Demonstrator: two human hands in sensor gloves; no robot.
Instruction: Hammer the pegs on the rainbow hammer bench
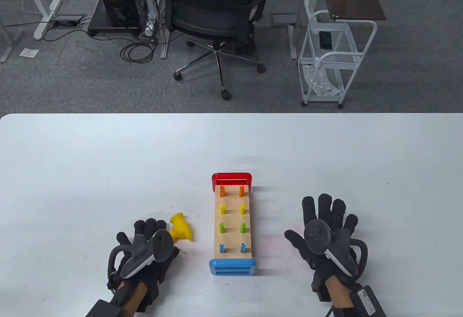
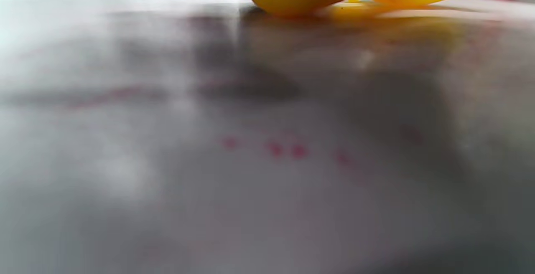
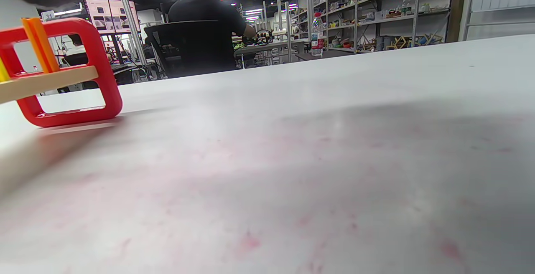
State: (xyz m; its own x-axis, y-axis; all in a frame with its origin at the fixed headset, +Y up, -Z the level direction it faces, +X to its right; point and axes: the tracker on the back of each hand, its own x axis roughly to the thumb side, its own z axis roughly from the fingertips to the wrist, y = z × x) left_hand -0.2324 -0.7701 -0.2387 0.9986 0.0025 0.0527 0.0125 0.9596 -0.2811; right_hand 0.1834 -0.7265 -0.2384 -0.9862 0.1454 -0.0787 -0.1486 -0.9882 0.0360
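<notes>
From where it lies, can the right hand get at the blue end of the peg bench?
Probably yes. The right hand lies flat, fingers spread, on the white table just right of the wooden rainbow peg bench; only bare tabletop shows between it and the blue end piece.

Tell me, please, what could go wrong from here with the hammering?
The right hand lies flat on the table, apart from the hammer bench, so the bench may slide when struck. The left hand covers the yellow hammer handle; whether it grips is unclear, and a loose hold could miss the small pegs.

Beyond the white table (image 1: pixel 108 157), a black office chair (image 1: pixel 213 13) and white trolley (image 1: pixel 336 56) stand on grey carpet (image 1: pixel 72 81) (cables trailing).
</notes>
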